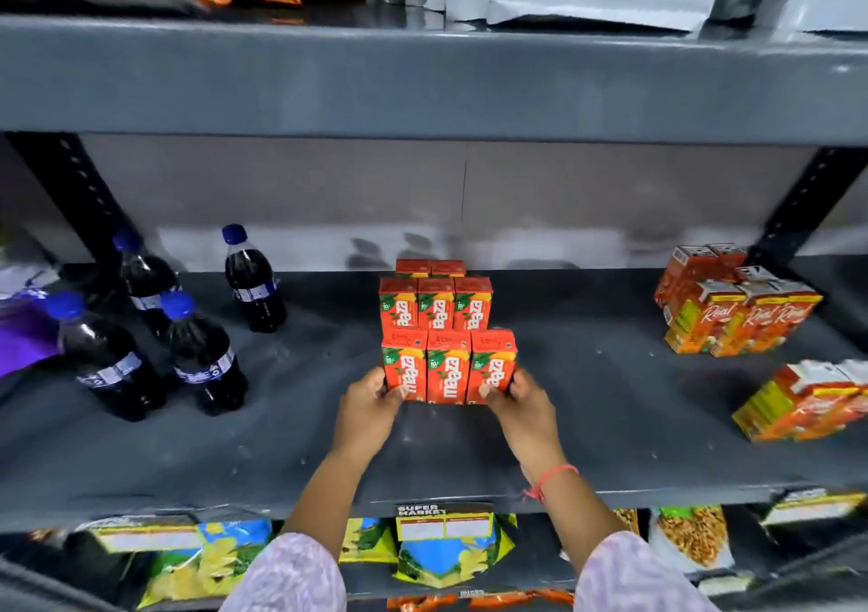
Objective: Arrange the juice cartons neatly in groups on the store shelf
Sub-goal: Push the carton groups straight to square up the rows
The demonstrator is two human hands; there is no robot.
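Red Maaza juice cartons stand upright in rows on the dark grey shelf (291, 423). The front row of three cartons (448, 367) is pressed between both hands. My left hand (371, 405) grips the left carton's lower corner. My right hand (521, 400) holds the right carton's lower corner. Behind stands a second row of three (436, 305), and two more cartons (430, 267) at the back. Orange Real juice cartons stand grouped at the right (737, 311), with another cluster lying tilted near the right edge (808, 400).
Several dark cola bottles with blue caps (197, 353) stand at the shelf's left. A purple pack (19, 339) lies at the far left. Snack bags fill the shelf above and the shelf below (437, 550). Bare shelf lies between the Maaza and Real cartons.
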